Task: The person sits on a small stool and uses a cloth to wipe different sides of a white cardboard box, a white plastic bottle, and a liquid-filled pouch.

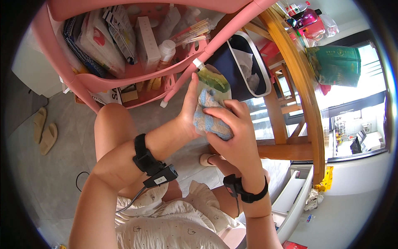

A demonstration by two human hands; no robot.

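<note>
My left hand [189, 109] holds a soft spouted pouch [214, 79] with a white cap and a green printed panel, its thumb lying along the near side. In my right hand [234, 130] is a bunched blue and beige cloth [210, 116], pressed against the lower part of the pouch. The cloth and my right fingers hide much of the pouch's lower half. Both hands are in front of me, just below the post of a pink plastic shelf cart [228, 29].
The cart's upper tier holds a white bottle [167, 51], a white box [147, 43] and packets. Behind the pouch stands a dark bin [264, 90] with a white rim. A wooden table [307, 102] bears a green bag [335, 65] at right. Slippers [49, 138] lie on the floor, left.
</note>
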